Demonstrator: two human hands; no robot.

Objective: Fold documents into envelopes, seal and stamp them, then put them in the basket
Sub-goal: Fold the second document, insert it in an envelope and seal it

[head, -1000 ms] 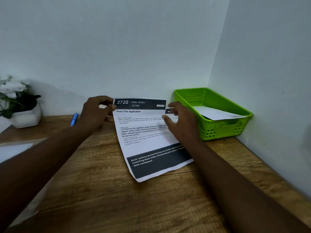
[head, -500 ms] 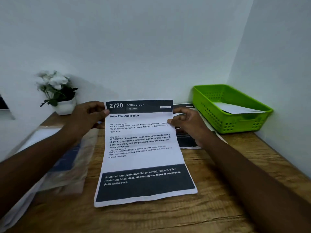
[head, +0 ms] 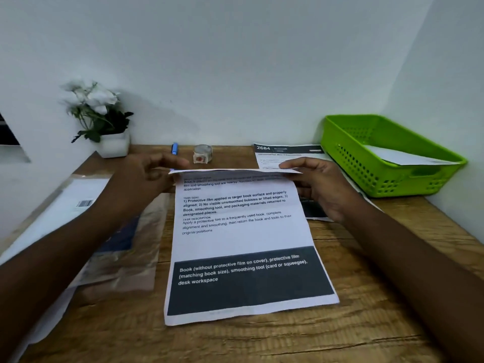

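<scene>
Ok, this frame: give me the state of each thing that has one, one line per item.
Document: flat on the desk, top edge lifted and curling forward.
Left hand: pinching the top left corner.
Right hand: pinching the top right corner.
Green basket: holds one white envelope.
Second sheet: lying flat, partly covered.
Tape roll: standing, untouched.

printed document (head: 243, 239) flat on the desk, top edge curled over; green basket (head: 387, 155) far right.

Head view looks forward and down, close over the desk (head: 366, 323).
</scene>
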